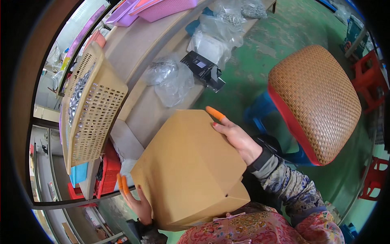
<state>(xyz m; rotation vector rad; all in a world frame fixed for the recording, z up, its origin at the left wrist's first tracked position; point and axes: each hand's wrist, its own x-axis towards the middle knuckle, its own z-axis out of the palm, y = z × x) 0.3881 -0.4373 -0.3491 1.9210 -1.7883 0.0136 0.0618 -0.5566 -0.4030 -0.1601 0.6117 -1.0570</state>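
Note:
A plain brown cardboard box (183, 158) is held in front of my body between both hands, tilted, with a flap at its near right edge standing a little apart. My right hand (239, 140) grips its right side, and an orange finger cot covers one outstretched finger. Against the left side of the box rests my left hand (140, 205), its fingers stretched out and two of them in orange cots. The palms are partly hidden by the cardboard. What the box contains does not show.
A cream plastic basket (97, 110) of small metal parts stands on the bench at left. Clear plastic bags (172, 79) and a torn black carton (203, 69) lie on the lower shelf. To the right is a stool with a woven seat (317, 101). Purple baskets (166, 9) sit at the top.

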